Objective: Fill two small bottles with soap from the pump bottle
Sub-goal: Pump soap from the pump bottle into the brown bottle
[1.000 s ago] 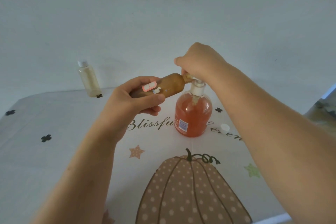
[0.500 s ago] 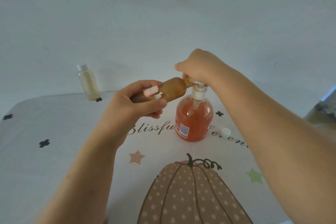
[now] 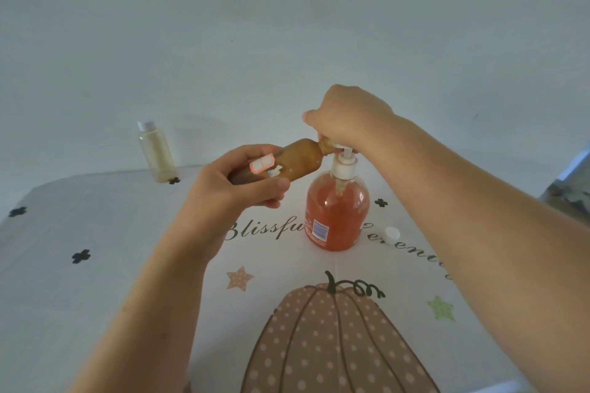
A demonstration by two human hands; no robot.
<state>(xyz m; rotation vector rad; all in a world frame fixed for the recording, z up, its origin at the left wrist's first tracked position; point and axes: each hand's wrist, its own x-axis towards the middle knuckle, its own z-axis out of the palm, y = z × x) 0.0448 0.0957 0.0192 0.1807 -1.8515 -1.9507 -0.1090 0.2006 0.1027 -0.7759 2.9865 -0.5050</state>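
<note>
The pump bottle [image 3: 335, 210] of orange soap stands on the table just right of centre. My right hand [image 3: 348, 118] is curled over its white pump head, which it hides. My left hand [image 3: 236, 182] grips a small amber bottle [image 3: 297, 159] with a pink sticker, held almost on its side, its open neck against the pump spout. A second small bottle [image 3: 156, 153], pale and with a white cap on, stands upright at the back left of the table.
A loose white cap [image 3: 392, 234] lies on the cloth right of the pump bottle. The tablecloth [image 3: 95, 265] bears a large pumpkin print [image 3: 335, 344] near the front edge. A plain wall rises behind the table.
The view has shifted slightly, so everything sits a little lower in the frame. My right hand stays on the pump head and the amber bottle stays at the spout.
</note>
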